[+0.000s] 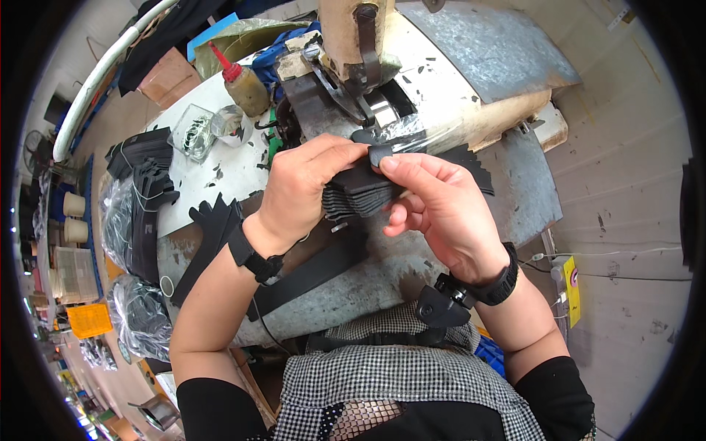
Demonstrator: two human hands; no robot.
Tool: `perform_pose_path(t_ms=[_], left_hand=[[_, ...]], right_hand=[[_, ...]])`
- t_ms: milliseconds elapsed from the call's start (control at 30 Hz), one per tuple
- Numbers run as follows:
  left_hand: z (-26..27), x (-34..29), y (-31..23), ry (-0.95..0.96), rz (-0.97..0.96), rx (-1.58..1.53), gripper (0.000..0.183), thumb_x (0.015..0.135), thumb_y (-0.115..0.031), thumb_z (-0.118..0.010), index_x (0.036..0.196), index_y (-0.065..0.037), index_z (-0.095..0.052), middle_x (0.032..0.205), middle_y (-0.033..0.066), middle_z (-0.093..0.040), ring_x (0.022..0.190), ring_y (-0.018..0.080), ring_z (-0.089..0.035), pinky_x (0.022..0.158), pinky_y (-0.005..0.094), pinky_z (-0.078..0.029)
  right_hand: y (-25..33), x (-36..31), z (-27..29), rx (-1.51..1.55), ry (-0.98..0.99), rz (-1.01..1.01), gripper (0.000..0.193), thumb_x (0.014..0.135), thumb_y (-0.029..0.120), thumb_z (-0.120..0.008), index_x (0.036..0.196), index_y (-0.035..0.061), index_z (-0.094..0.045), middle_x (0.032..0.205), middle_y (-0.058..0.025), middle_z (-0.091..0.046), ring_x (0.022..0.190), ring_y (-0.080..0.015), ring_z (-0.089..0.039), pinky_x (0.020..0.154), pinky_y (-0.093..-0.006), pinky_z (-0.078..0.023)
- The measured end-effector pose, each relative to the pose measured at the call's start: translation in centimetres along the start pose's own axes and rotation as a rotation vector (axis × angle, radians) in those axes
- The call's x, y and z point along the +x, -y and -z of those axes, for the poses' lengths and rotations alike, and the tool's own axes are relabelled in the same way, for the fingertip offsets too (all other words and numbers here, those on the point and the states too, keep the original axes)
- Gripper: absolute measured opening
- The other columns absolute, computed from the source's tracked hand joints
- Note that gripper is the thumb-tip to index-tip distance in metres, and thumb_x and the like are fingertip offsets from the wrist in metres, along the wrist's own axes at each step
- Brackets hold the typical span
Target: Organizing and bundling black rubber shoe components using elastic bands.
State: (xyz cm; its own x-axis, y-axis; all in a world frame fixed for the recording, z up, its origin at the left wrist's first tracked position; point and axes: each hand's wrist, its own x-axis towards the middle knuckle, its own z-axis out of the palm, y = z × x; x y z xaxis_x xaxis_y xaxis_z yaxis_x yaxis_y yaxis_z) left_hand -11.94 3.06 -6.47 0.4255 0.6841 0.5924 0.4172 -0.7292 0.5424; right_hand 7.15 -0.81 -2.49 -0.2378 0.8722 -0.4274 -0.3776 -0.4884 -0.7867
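A stack of flat black pieces (359, 197), leather-like, lies beneath both hands in front of the machine. My left hand (298, 184) is closed at its left side, fingertips on a black piece with a rounded end (378, 154). Thumb and forefinger of my right hand (445, 202) pinch this same piece from the right, while the other fingers curl loosely. Just beyond my fingertips is the machine's metal working part (382, 112). My left fingertips are partly hidden behind the piece.
A cream machine (353, 37) rises ahead. Black strips (309, 278) lie on the worn metal table (287, 323). To the left are bundled black pieces (141, 158), a clear plastic box (195, 132) and a red-tipped bottle (246, 90). A wall (625, 198) stands right.
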Motion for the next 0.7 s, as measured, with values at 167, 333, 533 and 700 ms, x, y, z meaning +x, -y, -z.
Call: perform_pose_path(t_ms=[167, 333, 533, 700], left_hand=[[0.4, 0.7, 0.4, 0.018, -0.067, 0.055, 0.024, 0.074, 0.0, -0.065, 0.097, 0.001, -0.067, 0.092, 0.014, -0.067, 0.079, 0.0307, -0.067, 0.069, 0.0336, -0.055], [-0.5, 1.0, 0.3, 0.006, -0.08, 0.065, 0.027, 0.071, 0.002, -0.064, 0.098, 0.0, -0.068, 0.093, 0.0125, -0.067, 0.085, 0.0306, -0.066, 0.073, 0.0349, -0.054], [-0.3, 1.1, -1.4, -0.039, -0.322, 0.041, 0.046, 0.075, 0.011, -0.059, 0.119, 0.0, -0.064, 0.105, 0.0174, -0.067, 0.087, 0.0278, -0.065, 0.077, 0.0325, -0.055], [-1.5, -0.9, -2.9, -0.07, -0.022, -0.307, 0.052, 0.082, 0.01, -0.06, 0.131, -0.003, -0.056, 0.111, 0.016, -0.066, 0.085, 0.025, -0.069, 0.075, 0.0266, -0.055]], right_hand=[[0.4, 0.7, 0.1, 0.003, 0.016, -0.004, 0.019, 0.093, 0.02, -0.064, 0.101, 0.0021, -0.067, 0.077, -0.0039, -0.067, 0.054, -0.0079, -0.061, 0.054, -0.0248, -0.057], [0.3, 0.1, 1.3, 0.009, -0.011, 0.042, 0.018, 0.093, 0.018, -0.065, 0.099, 0.0004, -0.068, 0.077, -0.0047, -0.067, 0.055, -0.0076, -0.061, 0.054, -0.0246, -0.057], [0.4, -3.0, 1.6, -0.096, -0.017, 0.146, 0.018, 0.093, 0.016, -0.065, 0.098, -0.001, -0.068, 0.078, -0.0049, -0.068, 0.053, -0.0094, -0.062, 0.049, -0.0203, -0.05], [-0.1, -4.2, 0.7, -0.125, 0.016, 0.104, 0.021, 0.095, 0.017, -0.062, 0.101, -0.0024, -0.068, 0.08, -0.0063, -0.069, 0.053, -0.0099, -0.062, 0.049, -0.0205, -0.05]])
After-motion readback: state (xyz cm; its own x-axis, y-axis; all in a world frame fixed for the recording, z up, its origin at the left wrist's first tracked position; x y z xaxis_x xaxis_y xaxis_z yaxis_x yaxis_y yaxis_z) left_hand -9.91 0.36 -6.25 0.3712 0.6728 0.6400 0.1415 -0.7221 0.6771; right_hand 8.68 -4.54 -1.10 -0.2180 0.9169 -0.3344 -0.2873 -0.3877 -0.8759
